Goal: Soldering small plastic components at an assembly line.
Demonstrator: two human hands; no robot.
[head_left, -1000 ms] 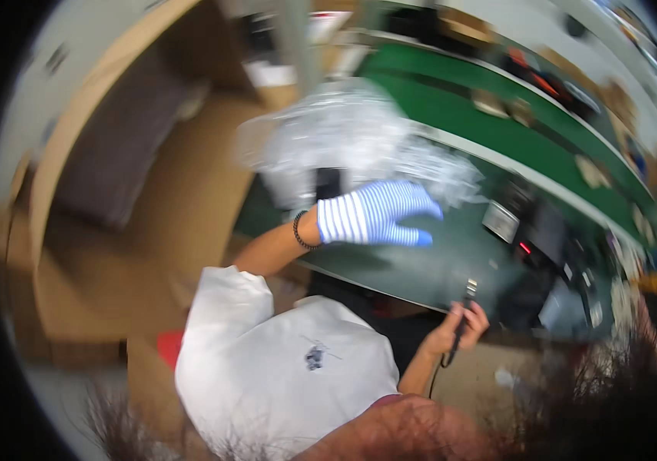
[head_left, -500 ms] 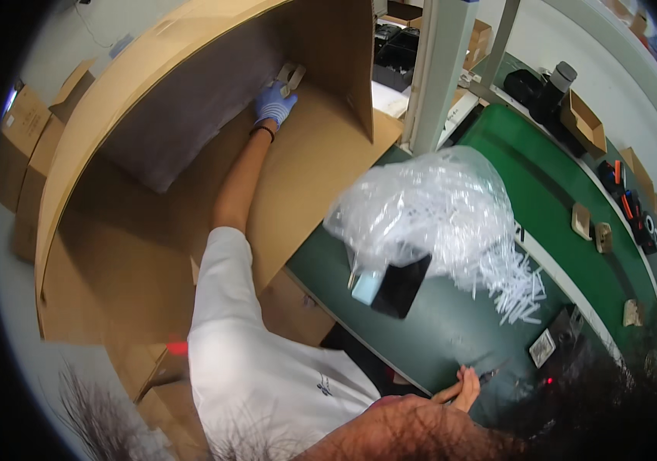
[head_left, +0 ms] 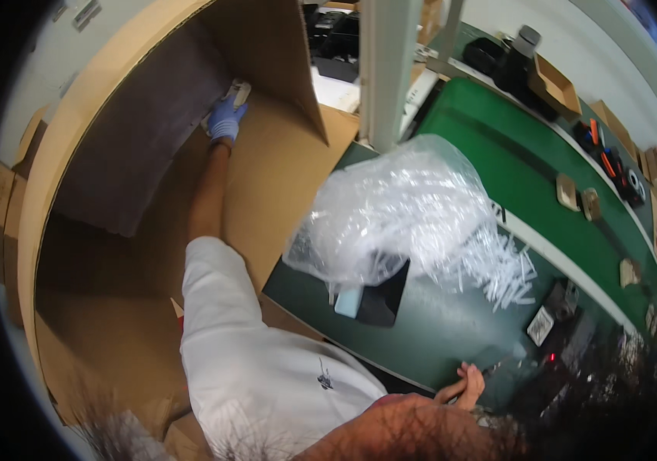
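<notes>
My left hand, in a blue glove with white stripes, reaches deep into a large open cardboard box. Its fingers are closed round a small beige moulded piece, near the box's far inner corner. A grey sheet lines the wall beside that hand. My right hand is bare and low at the front edge of the dark green bench. Its fingers are loosely bent and apart, with nothing visible in them. Part of that hand is hidden.
A clear plastic bag spills white strips on the bench. Beside it lie a black flat item and a light-blue one. Beige pieces sit on the green conveyor belt. A dark device stands right.
The view has shifted, so box, bag and bench appear further left. My left hand still holds the beige piece in the box's far corner. My right hand stays by the bench edge.
</notes>
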